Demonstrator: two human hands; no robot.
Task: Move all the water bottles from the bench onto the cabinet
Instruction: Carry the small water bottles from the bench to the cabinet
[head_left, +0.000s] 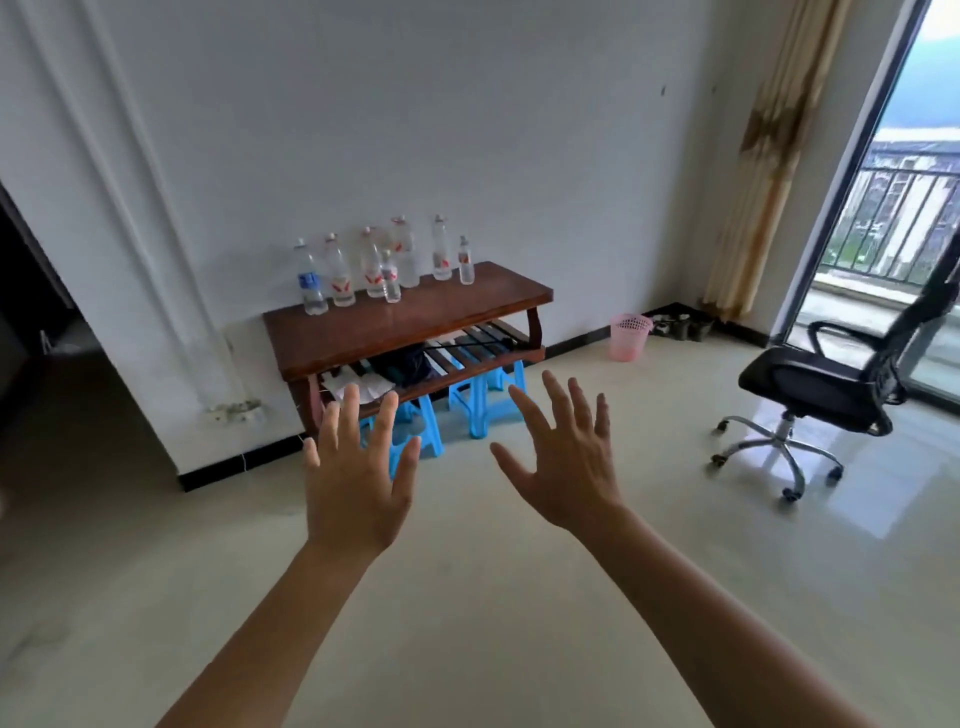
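Item 1. Water bottles (338, 278): 7, clear plastic, capped, all upright on the far half of the wooden surface (415, 322), close to the white wall (467, 130). 5 stand bunched toward the left end and 2 stand slightly apart to the right. The leftmost bottle (310, 283) has a blue label and most others have red ones. 2 are shorter than the rest.

Item 2. Wooden surface: dark brown, set against the wall. A slatted shelf (467, 345) beneath it holds a dark bag (402, 364) and some papers. 2 blue plastic stools (475, 402) stand on the floor under it.

Item 3. Left hand (353, 483): raised, back toward the camera, fingers (384, 421) straight and spread, grasping nothing. It is well short of the bottles.

Item 4. Right hand (566, 467): raised beside the left and apart from it, with its fingers also straight, spread and released. It touches nothing.

Item 5. Surroundings: a pink wastebasket (629, 338) stands on the pale tiled floor (519, 623) to the right of the surface. Shoes (680, 327) lie along the wall beyond it. A black wheeled office chair (815, 384) stands near the glass balcony door, and a beige, stained curtain (769, 156) hangs beside that door.
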